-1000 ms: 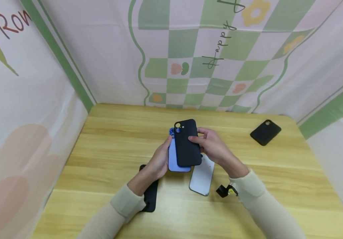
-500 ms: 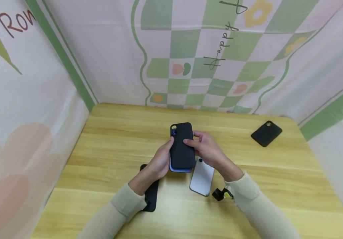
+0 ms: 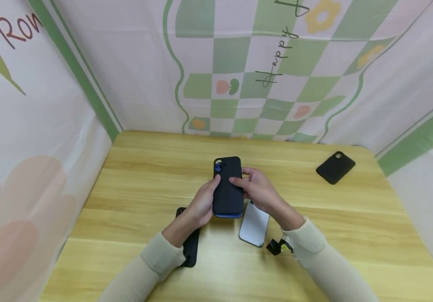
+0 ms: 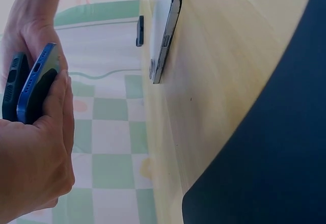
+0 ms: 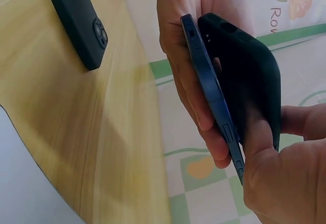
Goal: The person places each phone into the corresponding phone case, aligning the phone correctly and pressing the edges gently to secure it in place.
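Note:
In the head view, a black phone case [image 3: 228,197] lies over the back of a blue phone [image 3: 228,216], whose bottom edge shows below it. My left hand [image 3: 201,205] grips the phone along its left side, thumb up on the case. From the right, my right hand [image 3: 259,188] pinches the case, thumb on its back. The right wrist view shows a wedge-shaped gap between the phone [image 5: 206,79] and the case [image 5: 254,76], with a right-hand finger inside. Both are raised above the table, their bottom ends side by side in the left wrist view.
A white-backed phone [image 3: 254,226] lies on the wooden table [image 3: 133,176] below the hands. One black-backed phone or case [image 3: 191,247] lies partly under the left wrist. Another black case [image 3: 335,167] is at the back right. A patterned cloth [image 3: 231,113] hangs behind.
The right hand has brought the black case left and down over the blue phone, covering most of it. The left hand keeps its hold nearly in place.

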Demonstrator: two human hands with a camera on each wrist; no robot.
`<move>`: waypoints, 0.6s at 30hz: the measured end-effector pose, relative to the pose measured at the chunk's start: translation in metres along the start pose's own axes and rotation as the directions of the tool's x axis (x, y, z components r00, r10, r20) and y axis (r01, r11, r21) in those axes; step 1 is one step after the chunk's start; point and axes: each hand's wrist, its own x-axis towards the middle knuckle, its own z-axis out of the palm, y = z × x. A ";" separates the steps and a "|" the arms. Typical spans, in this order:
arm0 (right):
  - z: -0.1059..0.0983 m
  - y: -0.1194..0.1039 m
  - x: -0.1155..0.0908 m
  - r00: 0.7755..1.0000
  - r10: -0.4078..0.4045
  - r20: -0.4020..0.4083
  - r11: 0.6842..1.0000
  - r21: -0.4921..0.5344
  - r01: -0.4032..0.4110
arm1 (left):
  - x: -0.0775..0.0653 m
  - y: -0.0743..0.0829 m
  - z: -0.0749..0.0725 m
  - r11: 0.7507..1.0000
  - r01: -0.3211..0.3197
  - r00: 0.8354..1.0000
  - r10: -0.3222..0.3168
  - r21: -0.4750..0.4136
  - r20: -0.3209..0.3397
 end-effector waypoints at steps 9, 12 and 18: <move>-0.012 -0.008 0.000 0.998 -0.018 -0.055 0.975 -0.223 0.005 | 0.000 -0.003 0.000 1.000 -0.002 1.000 0.002 0.007 -0.026; -0.018 -0.015 -0.002 0.996 -0.048 -0.075 0.938 -0.345 0.019 | 0.000 -0.003 0.000 1.000 -0.007 0.999 0.008 0.010 -0.035; -0.030 -0.028 -0.001 0.984 -0.154 -0.095 0.800 -0.596 0.067 | -0.001 -0.003 -0.002 1.000 -0.010 0.999 0.011 0.029 -0.037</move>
